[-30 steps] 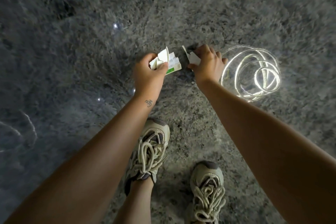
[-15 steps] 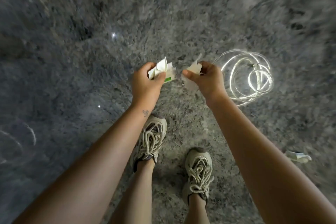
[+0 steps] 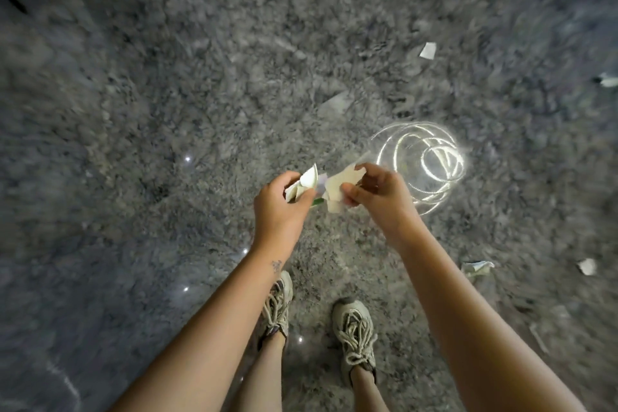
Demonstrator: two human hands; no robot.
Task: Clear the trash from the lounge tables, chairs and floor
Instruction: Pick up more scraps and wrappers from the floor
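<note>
Though speckled, glossy floor [image 3: 167, 94] (paper scraps [image 3: 427, 51])

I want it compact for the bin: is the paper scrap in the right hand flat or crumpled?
Mostly flat: the paper scrap shows a broad pale face, pinched by the right hand.

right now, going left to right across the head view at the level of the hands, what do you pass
left hand → bunched paper scraps it grips → torn paper piece pinched by the right hand → right hand → ring-shaped light reflection
</note>
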